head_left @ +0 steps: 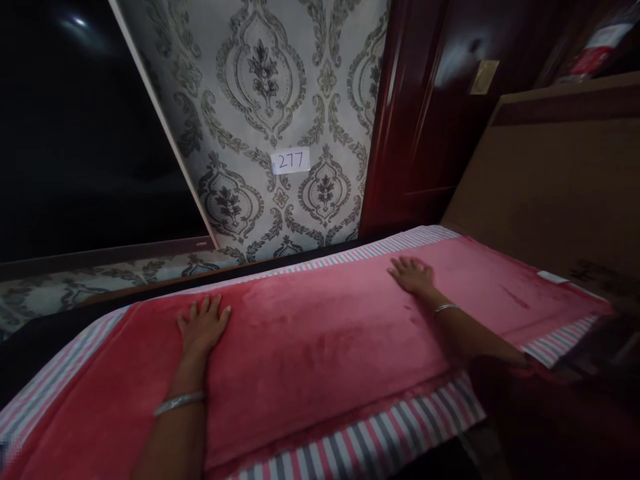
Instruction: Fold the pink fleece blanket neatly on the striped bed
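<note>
A pinkish-red plush blanket lies spread out over a striped cloth in grey, pink and white. The stripes show along the far, near and left edges. My left hand rests palm down on the blanket's left part, its fingers spread. Farther right, my right hand lies flat near the far edge, fingers also apart. Each wrist wears a silver-coloured bangle. Neither hand grips anything.
A large dark screen stands at the left. Patterned wallpaper carries a paper label reading 277. At the right are a dark red wooden door, a big cardboard box and a bottle with a red label.
</note>
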The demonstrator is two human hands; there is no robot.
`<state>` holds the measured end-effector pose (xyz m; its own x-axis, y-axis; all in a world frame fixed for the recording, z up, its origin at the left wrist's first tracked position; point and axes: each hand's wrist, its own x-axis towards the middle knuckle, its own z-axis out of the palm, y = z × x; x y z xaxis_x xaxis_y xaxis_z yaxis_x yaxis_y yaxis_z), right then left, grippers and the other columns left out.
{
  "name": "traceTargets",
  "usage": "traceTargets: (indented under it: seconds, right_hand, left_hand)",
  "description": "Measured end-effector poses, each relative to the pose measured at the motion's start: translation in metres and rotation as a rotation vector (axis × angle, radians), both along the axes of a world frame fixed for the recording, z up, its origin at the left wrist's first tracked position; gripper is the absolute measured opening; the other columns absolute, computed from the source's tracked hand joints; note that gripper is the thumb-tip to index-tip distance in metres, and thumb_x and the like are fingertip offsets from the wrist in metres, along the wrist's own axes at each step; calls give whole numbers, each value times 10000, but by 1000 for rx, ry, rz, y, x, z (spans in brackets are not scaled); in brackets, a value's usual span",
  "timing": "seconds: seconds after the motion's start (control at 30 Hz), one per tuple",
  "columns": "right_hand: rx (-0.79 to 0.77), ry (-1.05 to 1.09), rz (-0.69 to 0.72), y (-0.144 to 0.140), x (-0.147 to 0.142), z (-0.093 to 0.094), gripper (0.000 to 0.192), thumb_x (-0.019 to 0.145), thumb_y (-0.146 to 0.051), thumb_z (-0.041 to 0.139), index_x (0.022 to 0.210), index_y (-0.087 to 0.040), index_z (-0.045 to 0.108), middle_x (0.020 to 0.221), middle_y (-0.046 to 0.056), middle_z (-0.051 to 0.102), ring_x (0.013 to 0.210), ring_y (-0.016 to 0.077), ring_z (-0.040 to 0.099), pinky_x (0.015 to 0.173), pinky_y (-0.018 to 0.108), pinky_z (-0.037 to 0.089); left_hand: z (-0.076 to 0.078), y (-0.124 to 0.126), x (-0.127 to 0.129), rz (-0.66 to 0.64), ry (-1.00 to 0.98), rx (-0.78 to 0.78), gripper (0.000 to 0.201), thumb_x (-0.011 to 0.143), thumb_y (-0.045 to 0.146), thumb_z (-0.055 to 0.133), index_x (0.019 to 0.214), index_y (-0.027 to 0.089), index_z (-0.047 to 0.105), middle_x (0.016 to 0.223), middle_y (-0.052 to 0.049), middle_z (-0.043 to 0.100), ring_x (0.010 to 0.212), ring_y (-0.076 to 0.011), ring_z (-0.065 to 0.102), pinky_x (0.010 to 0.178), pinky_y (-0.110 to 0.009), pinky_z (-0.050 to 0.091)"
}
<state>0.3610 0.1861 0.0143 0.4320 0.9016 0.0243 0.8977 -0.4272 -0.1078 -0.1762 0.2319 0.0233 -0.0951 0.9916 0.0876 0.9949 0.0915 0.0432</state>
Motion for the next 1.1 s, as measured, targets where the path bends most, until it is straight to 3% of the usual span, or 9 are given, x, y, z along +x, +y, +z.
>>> traceTargets:
  seconds: [0.1,0.17,0.23,0.37,0.47,0.57,0.7,0.97,1.1]
  right_hand:
    - [32,32,-184,-32,29,6,621,1035,-489,206,1555,-195,374,1630,175,293,1494,377,249,1111,666,269]
    - [73,33,-148,-43,10,12,635,1035,-476,204,1577,-168,326,1632,202,272,1503,383,223,1122,665,256]
    - [111,29,38,-49,-39,17,627,1037,-443,230,1593,-159,285,1654,186,221,1521,363,181,1161,633,214]
    - [136,94,608,-71,-177,19,614,1030,-438,323,1601,-217,280,1682,108,153,1544,323,102,1208,584,139]
    - [174,176,938,-95,-264,11,630,1016,-499,395,1597,-281,281,1678,63,197,1543,304,118,1220,582,114]
    - [153,224,1053,-110,-300,-1,650,999,-541,433,1588,-303,293,1671,39,223,1543,284,123,1223,585,122]
    - [104,179,924,-111,-263,-12,631,990,-537,443,1563,-284,365,1661,49,249,1539,293,141,1222,580,120]
    - [-60,-35,213,-141,-41,-20,618,1012,-503,326,1595,-304,289,1685,51,148,1531,361,150,1161,667,199]
    - [-23,-91,-26,-160,6,-13,591,1024,-465,301,1549,-211,397,1645,152,268,1506,370,229,1139,649,258]
  left_hand:
    - [2,-1,3,-6,-26,32,621,986,483,290,1529,211,424,1632,-130,323,1497,-380,269,1146,-697,235]
    - [7,-3,6,-11,-36,59,611,985,476,305,1511,199,451,1612,-144,360,1487,-378,288,1148,-694,238]
    - [15,-9,12,-18,-36,80,594,993,441,298,1484,161,482,1578,-164,414,1468,-358,334,1164,-660,247]
    - [27,-44,33,-159,-22,90,545,1000,371,311,1445,140,526,1484,-136,545,1403,-282,454,1187,-476,321]
    - [18,-88,48,-338,47,22,545,978,372,402,1493,211,480,1567,-85,454,1474,-290,354,1210,-502,272]
    - [-1,-126,54,-373,103,-41,599,971,353,421,1554,222,381,1650,-85,286,1527,-310,239,1218,-574,212]
    - [-15,-142,53,-330,111,-32,599,991,367,370,1577,253,329,1664,-59,244,1540,-291,201,1228,-568,187]
    - [-14,-137,53,-314,133,-39,606,992,380,332,1581,235,322,1668,-55,229,1546,-276,182,1230,-557,179]
    - [-17,-133,48,-324,124,-17,620,975,387,307,1573,228,341,1662,-48,254,1545,-263,192,1230,-547,185]
